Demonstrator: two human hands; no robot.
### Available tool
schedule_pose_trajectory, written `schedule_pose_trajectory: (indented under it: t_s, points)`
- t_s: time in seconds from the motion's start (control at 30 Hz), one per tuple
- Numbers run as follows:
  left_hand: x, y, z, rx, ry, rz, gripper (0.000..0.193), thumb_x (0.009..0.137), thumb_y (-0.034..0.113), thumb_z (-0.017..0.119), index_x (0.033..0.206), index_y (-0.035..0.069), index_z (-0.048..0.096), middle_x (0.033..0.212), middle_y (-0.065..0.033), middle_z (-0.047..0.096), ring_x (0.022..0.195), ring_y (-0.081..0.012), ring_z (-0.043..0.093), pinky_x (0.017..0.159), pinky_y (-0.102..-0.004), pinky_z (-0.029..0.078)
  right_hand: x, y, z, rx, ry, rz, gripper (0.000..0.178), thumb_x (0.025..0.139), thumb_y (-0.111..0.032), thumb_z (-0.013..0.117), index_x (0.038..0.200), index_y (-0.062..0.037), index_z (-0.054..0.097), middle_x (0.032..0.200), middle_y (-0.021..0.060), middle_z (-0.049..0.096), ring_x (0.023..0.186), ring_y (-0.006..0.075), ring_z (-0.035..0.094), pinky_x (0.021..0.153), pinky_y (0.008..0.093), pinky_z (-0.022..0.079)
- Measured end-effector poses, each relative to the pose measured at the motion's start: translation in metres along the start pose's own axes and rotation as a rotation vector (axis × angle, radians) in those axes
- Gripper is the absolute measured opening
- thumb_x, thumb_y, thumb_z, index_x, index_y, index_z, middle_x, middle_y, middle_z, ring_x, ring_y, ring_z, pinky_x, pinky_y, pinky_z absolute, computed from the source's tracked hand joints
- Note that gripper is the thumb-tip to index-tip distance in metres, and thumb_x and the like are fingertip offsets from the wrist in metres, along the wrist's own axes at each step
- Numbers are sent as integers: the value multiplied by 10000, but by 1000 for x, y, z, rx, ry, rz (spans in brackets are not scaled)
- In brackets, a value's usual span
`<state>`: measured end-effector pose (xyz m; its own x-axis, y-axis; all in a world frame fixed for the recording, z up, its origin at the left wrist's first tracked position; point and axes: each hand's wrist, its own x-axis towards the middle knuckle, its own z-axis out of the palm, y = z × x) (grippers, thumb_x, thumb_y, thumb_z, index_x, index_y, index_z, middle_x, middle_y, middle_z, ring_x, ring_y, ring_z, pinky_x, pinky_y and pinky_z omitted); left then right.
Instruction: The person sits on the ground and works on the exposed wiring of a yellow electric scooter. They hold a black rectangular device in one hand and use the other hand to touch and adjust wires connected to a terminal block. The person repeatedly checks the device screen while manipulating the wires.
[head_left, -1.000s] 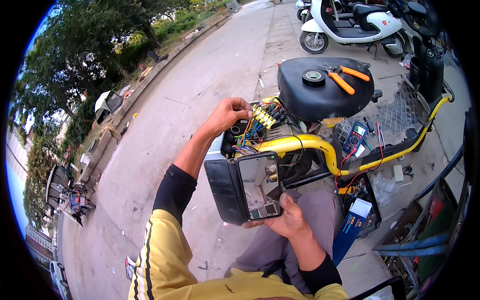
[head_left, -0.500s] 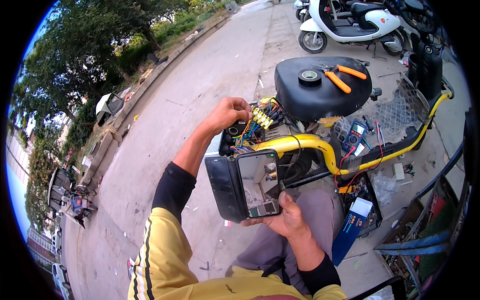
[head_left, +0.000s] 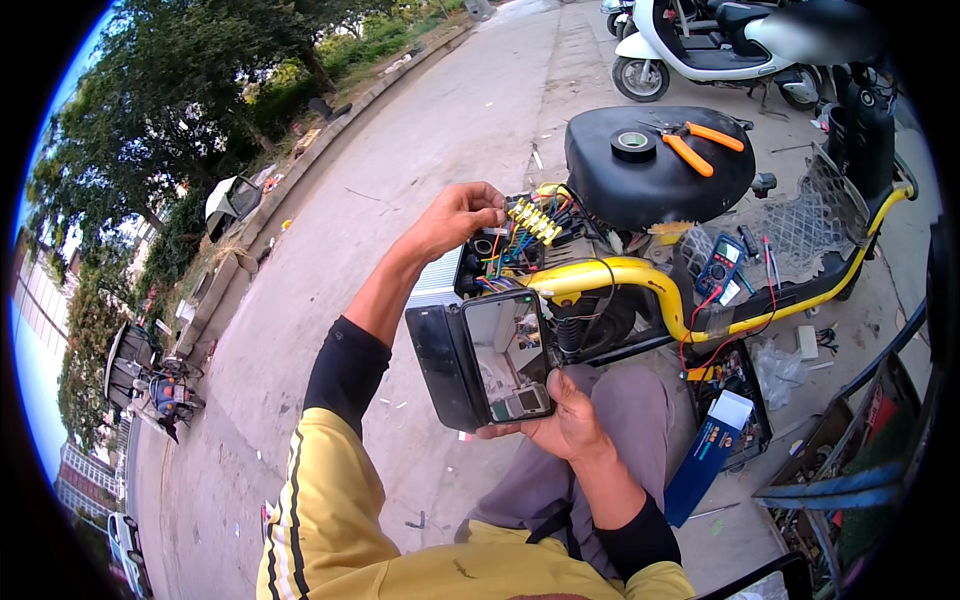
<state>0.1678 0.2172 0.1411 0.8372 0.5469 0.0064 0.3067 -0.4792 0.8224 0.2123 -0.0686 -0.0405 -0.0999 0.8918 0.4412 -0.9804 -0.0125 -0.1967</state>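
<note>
My right hand (head_left: 570,420) holds a smartphone (head_left: 507,365) by its lower edge, thumb along the side. The phone is in a black flip case (head_left: 442,370), its cover folded out to the left. On the screen is a picture of a workspace with a meter-like device. My left hand (head_left: 462,215) is pinched at the yellow terminal strip (head_left: 536,221); what lies between the fingertips I cannot make out. Coloured wires (head_left: 522,245) run below the strip, beside a silver finned box (head_left: 437,277) at the end of the yellow scooter frame (head_left: 620,272).
Orange-handled pliers (head_left: 700,148) and a roll of black tape (head_left: 633,146) lie on the black seat (head_left: 650,190). A multimeter (head_left: 719,263) with red leads rests on the footboard. Right of my knees are a toolbox (head_left: 755,415), a blue carton (head_left: 700,465) and a metal rack (head_left: 830,495).
The view has shifted slightly, so the scooter sits a little farther right. My left hand stays pinched by the terminal strip, and my right hand keeps the phone in nearly the same place.
</note>
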Motion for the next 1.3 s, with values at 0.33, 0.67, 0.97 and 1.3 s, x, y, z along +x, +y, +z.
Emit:
schedule_pose_trajectory:
  t_s: [0.33, 0.67, 0.97, 1.3]
  points:
    - [3, 1, 8, 17, -75, 0, 169, 994, 71, 731, 1138, -14, 707, 1031, -29, 741, 949, -105, 666, 891, -274, 534, 1, 2, 6, -18, 31, -43, 810, 1060, -508, 618, 1647, -47, 303, 1592, 238, 503, 1372, 493, 584, 1022, 787, 507]
    - [13, -2, 17, 38, -7, 29, 164, 977, 46, 737, 1120, -28, 766, 1014, -58, 780, 923, -118, 691, 867, -282, 558, 3, 6, 5, 59, -14, -32, 825, 1051, -481, 645, 1662, -65, 281, 1618, 240, 468, 1382, 504, 570, 1007, 810, 500]
    - [29, -13, 17, 178, 104, -14, 127, 941, 27, 746, 1058, -18, 769, 914, -39, 768, 837, -106, 683, 799, -285, 562, 3, -2, 9, 27, -5, -68, 810, 1055, -517, 616, 1662, -80, 305, 1626, 204, 475, 1405, 457, 563, 1052, 769, 493]
    - [26, -22, 20, 103, 197, -43, 117, 908, 13, 736, 1011, -42, 751, 900, -72, 767, 819, -120, 692, 773, -281, 563, 0, -1, 6, 46, 59, -105, 779, 1051, -475, 642, 1644, -70, 338, 1597, 239, 501, 1390, 508, 564, 1023, 821, 477]
